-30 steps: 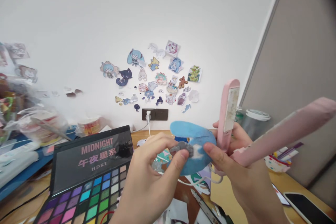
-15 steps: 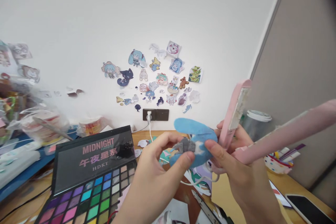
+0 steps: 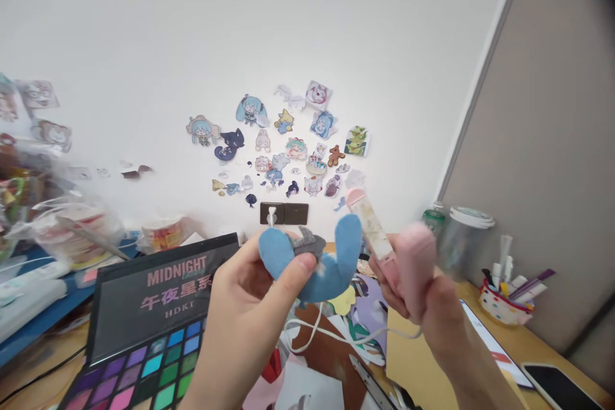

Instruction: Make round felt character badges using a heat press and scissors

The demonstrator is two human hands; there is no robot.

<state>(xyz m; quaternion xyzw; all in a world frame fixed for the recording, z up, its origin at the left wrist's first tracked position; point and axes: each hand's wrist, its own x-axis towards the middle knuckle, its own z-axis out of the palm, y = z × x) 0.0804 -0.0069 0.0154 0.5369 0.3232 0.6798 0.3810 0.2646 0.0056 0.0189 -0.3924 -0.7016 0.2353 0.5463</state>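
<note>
Blue felt piece (image 3: pixel 331 278) in my left hand (image 3: pixel 247 301), hair straightener (image 3: pixel 417 262) in my right hand (image 3: pixel 439 314)

Taking the middle of my view as the centre of the clock, the far left has a white power strip (image 3: pixel 31 295) between eight and nine o'clock, with a bowl in a plastic bag (image 3: pixel 77 230) near nine. At eight o'clock a make-up palette (image 3: pixel 129 307) stands with its lid raised and its rows of colours facing me.

My left hand reaches up to seven o'clock. Its thumb and fingers pinch the blue felt piece together with a grey scrap (image 3: pixel 310 245) lying on its front. I hold the felt in the air at six o'clock, its two rounded ends curling upward. Beyond it, paper cut-outs (image 3: pixel 296 148) cluster on the wall around twelve, above a dark socket (image 3: pixel 295 213) near seven.

At four o'clock I have the pink hair straightener, its two arms standing apart in a V. The right hand is wrapped round its lower end, between four and five. I cannot tell whether one arm touches the felt's right end. Yellow paper (image 3: pixel 418 365) lies below, near five. Further right come a lidded tub (image 3: pixel 468 230) between three and four, then a pen pot (image 3: pixel 504 307) and a phone (image 3: pixel 560 387), both about four.
</note>
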